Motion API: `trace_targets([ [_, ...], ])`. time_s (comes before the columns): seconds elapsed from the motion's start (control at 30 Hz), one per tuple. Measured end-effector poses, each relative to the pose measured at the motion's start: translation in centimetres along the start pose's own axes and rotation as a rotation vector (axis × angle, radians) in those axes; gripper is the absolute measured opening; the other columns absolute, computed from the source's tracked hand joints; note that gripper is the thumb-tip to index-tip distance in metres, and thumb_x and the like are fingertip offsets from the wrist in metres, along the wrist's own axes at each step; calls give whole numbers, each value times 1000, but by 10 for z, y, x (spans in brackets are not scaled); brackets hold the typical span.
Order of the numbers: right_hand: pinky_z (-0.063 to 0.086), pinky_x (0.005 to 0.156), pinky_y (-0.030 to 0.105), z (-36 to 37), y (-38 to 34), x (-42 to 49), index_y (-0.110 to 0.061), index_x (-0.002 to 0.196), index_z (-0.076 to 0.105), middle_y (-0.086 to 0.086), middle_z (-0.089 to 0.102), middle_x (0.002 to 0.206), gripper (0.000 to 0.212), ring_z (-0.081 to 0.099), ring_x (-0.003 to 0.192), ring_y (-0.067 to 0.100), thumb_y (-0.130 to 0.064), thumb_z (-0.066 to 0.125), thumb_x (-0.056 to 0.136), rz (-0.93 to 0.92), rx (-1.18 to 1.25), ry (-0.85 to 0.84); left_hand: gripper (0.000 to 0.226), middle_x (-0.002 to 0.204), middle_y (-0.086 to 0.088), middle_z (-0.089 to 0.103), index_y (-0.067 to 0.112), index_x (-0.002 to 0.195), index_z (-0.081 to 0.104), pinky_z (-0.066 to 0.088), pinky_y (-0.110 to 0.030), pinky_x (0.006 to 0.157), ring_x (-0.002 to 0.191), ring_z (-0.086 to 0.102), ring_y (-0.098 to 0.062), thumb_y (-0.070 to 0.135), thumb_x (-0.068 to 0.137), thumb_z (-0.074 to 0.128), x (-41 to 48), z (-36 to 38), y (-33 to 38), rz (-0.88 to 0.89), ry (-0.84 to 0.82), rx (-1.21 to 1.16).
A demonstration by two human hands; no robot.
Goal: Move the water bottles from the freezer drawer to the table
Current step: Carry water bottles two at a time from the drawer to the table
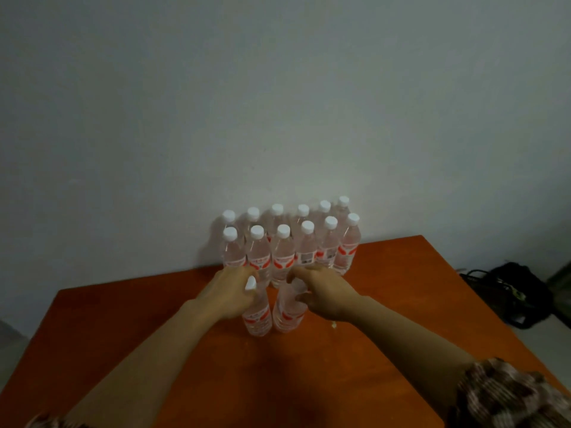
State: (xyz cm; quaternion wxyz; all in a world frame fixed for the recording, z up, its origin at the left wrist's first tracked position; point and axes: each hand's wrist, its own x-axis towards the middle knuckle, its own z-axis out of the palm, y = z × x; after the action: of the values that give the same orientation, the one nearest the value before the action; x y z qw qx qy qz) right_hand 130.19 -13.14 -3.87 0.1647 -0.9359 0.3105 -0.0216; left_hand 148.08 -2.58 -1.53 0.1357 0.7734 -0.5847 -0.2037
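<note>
We're in a plain, dim indoor room, most likely a home or a back room. A bare pale wall (pixel 278 88) rises behind an orange-brown wooden surface (pixel 401 288), and a black bag (pixel 509 291) is slumped on the light floor (pixel 547 338) to the right.

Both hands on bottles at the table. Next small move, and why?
Probably loosen each grip and lift the hands away. The left hand holds the left bottle near its neck, and the right hand holds the right bottle. Both look upright with their bases on the table, just in front of the two standing rows. Full contact is hard to confirm.
</note>
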Motion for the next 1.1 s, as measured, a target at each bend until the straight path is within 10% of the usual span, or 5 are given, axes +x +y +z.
trace_targets([
  [1.1, 52, 91, 40, 10, -27, 115, -18, 131, 50, 10, 59, 127, 46, 58, 113, 27, -16, 65, 88, 73, -16, -62, 12, 81, -1, 62, 17, 90, 58, 44, -27, 55, 68, 57, -15, 18, 90, 46, 83, -13, -70, 109, -11, 38],
])
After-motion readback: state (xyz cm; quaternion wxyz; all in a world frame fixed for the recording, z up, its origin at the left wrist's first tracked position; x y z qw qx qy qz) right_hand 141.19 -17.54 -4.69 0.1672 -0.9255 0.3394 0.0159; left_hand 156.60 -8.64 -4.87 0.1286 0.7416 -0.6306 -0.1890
